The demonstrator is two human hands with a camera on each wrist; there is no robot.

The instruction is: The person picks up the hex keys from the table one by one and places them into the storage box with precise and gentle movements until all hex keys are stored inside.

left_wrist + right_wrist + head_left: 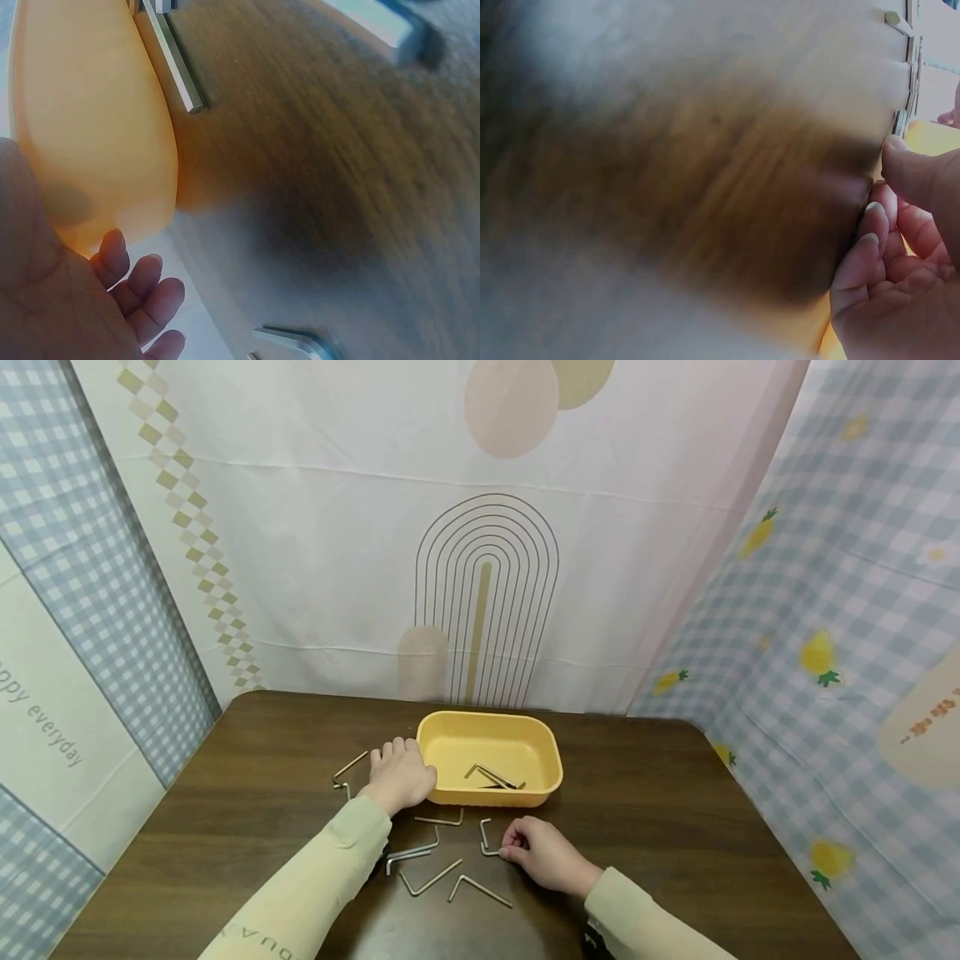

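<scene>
My left hand (400, 774) rests against the left end of a yellow plastic bin (551, 768), thumb at its front corner. In the left wrist view its fingers (157, 300) are loosely bent past the end of the bin. A few hex keys (495, 774) lie inside the bin, brass-coloured and dark. My right hand (550, 856) is low on the table in front of the bin, thumb and curled fingers pinching the end of a silver hex key (489, 852). Another silver hex key (484, 833) lies right beside that one. The right wrist view mostly hides the pinched key behind the thumb.
Brass hex keys (480, 891) and silver ones (408, 856) lie scattered on the dark wooden table (637, 793) before the bin. More keys (350, 766) lie left of my left hand. Patterned cloths (337, 568) hang behind the table and at both sides.
</scene>
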